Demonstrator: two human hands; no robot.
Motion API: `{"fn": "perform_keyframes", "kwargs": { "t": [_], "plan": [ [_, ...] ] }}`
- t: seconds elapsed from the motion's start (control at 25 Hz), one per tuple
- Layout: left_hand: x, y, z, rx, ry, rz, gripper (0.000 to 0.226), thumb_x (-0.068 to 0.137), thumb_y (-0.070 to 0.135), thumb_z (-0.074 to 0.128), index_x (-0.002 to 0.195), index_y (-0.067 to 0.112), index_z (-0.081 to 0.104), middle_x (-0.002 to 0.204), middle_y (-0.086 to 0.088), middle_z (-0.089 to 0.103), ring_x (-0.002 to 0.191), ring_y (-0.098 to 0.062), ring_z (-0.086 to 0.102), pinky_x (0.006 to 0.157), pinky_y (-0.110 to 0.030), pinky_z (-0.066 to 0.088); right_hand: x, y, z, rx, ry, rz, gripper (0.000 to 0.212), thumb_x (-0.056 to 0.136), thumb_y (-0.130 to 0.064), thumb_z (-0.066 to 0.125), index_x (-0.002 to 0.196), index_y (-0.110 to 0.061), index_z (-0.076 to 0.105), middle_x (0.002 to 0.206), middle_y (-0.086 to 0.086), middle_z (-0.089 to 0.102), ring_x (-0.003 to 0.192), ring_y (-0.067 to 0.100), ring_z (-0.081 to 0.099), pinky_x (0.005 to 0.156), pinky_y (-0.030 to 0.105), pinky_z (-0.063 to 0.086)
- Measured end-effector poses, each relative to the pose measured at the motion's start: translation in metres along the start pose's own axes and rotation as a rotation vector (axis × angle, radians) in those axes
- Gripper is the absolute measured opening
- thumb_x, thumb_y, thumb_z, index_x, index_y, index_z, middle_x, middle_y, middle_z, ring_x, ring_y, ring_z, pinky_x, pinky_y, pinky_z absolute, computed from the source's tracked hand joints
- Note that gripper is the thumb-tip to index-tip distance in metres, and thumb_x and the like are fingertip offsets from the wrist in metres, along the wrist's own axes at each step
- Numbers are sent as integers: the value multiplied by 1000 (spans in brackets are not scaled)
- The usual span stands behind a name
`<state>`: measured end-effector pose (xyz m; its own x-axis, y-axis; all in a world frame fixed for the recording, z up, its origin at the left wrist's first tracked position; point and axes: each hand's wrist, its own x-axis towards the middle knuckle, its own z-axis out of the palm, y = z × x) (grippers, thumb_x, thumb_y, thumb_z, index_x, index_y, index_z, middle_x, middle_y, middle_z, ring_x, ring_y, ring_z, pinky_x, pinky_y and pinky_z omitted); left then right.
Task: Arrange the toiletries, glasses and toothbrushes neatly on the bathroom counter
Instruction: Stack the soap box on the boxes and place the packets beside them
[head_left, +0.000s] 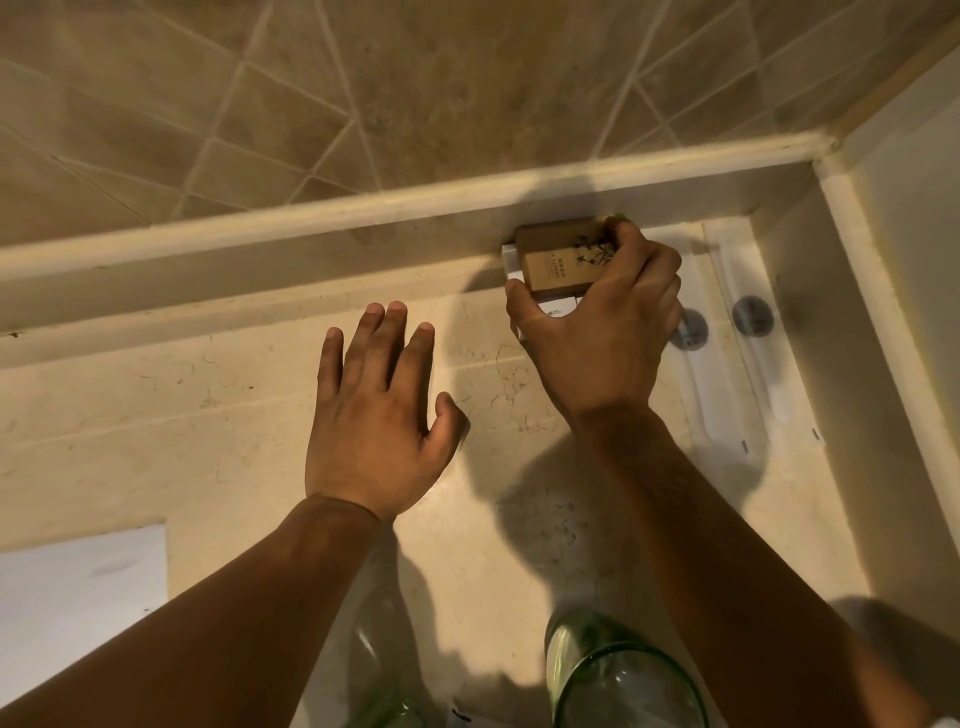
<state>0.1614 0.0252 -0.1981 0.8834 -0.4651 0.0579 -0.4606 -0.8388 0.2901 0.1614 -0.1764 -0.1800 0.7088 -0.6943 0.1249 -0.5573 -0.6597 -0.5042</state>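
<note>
1. Right hand fingers grip the brown box, stacking it on white boxes against the ledge.
2. Left hand, fingers spread, lies flat on the desk left of the box.
3. Next: square it, release.

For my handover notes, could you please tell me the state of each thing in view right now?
Brown cardboard box with flower print: held, on top of white boxes.
Small white boxes: stacked against the wall ledge.
Wrapped toothbrushes in clear packets: flat, side by side.
Green-tinted drinking glasses: upright, untouched.
Right hand: grip on brown box.
Left hand: fingers spread, holding nothing.
</note>
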Motion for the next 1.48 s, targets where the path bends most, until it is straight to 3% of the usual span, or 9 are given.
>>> {"fn": "perform_keyframes", "kwargs": {
  "t": [0.56,0.88,1.12,1.28,1.36,1.48],
  "plan": [
    [-1,-1,1,-13,11,-1,68,93,44,40,152,11,47,163,-14,36,157,-28,22,127,-55,10,-7,-3,1,-25,8,-8,89,75,-76,55,143,-22,35,137,8,43,125,23,44,107,39,34],
    [-3,-1,-3,-21,-31,-14,68,94,45,43,154,14,44,166,-12,32,158,-25,17,128,-53,7,-20,-1,-25,144,-20,21,85,76,-69,61,144,-27,31,146,5,35,132,20,41,107,45,47],
    [-6,4,-7,-9,-56,-18,68,95,44,45,156,14,41,167,-12,30,158,-26,15,128,-52,6,-78,36,-85,461,-176,34,54,90,-35,67,138,-28,41,146,-1,33,130,11,46,106,33,49],
    [-4,5,-8,-21,-45,-25,66,96,42,45,155,14,42,167,-11,29,158,-25,14,129,-50,4,-122,68,-117,359,-196,73,40,91,-21,67,128,-18,53,134,4,43,107,-17,48,89,5,44],
    [-6,5,-8,-28,-36,-31,65,95,41,45,154,14,43,167,-11,29,158,-25,14,129,-50,4,-146,84,-128,251,-155,38,32,89,-12,68,120,-11,59,124,10,50,92,-15,48,80,-2,39],
    [-8,8,-9,-18,-37,-29,64,95,41,44,153,13,44,166,-12,31,157,-26,17,128,-50,6,-179,103,-145,193,-178,132,22,88,-10,68,110,-12,66,113,5,55,85,-2,51,73,-2,38]
  ]
}}
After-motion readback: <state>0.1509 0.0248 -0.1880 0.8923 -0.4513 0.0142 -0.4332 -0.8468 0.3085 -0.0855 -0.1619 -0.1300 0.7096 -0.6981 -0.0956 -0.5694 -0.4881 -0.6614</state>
